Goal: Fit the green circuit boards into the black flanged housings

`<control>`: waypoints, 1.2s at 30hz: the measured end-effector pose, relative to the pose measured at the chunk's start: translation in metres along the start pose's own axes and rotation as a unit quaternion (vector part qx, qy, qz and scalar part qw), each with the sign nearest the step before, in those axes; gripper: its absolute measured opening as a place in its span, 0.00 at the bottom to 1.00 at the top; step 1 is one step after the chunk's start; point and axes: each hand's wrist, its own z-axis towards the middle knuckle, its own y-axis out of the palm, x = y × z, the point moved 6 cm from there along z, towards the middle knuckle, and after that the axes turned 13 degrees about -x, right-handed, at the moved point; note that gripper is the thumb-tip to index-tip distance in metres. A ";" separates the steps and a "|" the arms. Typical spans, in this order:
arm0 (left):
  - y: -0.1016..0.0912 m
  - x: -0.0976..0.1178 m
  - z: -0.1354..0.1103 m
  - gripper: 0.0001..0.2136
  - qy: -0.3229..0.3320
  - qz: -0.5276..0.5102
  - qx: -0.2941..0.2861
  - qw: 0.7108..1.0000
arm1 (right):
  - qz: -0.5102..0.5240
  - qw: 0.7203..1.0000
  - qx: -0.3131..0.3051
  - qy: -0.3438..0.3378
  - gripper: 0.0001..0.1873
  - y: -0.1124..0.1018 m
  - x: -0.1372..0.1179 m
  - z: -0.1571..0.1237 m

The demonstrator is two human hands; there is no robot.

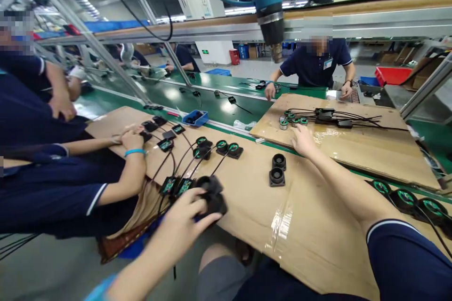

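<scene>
My left hand (183, 218) is closed on black square housings (213, 200) at the near edge of the cardboard; motion blurs them. They look like two pieces held together. My right hand (303, 141) reaches across to the far cardboard sheet, fingers stretched out beside several small round coils with green boards (294, 121). Whether a fingertip touches a coil is hard to see. Between my arms, two black square housings with round centres (278, 170) lie on the near cardboard (247, 188). Left of them sit cabled housings with green boards showing (228, 148).
A power drill (266, 4) hangs overhead. Cables and black boxes (325, 114) lie on the far cardboard (370, 150). A blue bin (195, 118) stands by the green conveyor (173, 94). A co-worker's hands (132, 138) work at left; another person (319, 66) stands opposite.
</scene>
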 end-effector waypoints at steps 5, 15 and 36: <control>0.111 0.022 0.110 0.14 -0.031 -0.089 0.075 0.993 | -0.096 0.995 -0.023 0.005 0.32 0.000 0.018 0.089; 0.144 0.038 0.112 0.15 -0.015 -0.148 0.188 0.971 | -0.142 0.982 -0.107 -0.055 0.20 0.026 0.008 0.135; 0.163 0.050 0.069 0.26 -0.070 -0.352 0.043 0.932 | 0.069 0.992 -0.105 0.008 0.18 -0.066 -0.046 -0.216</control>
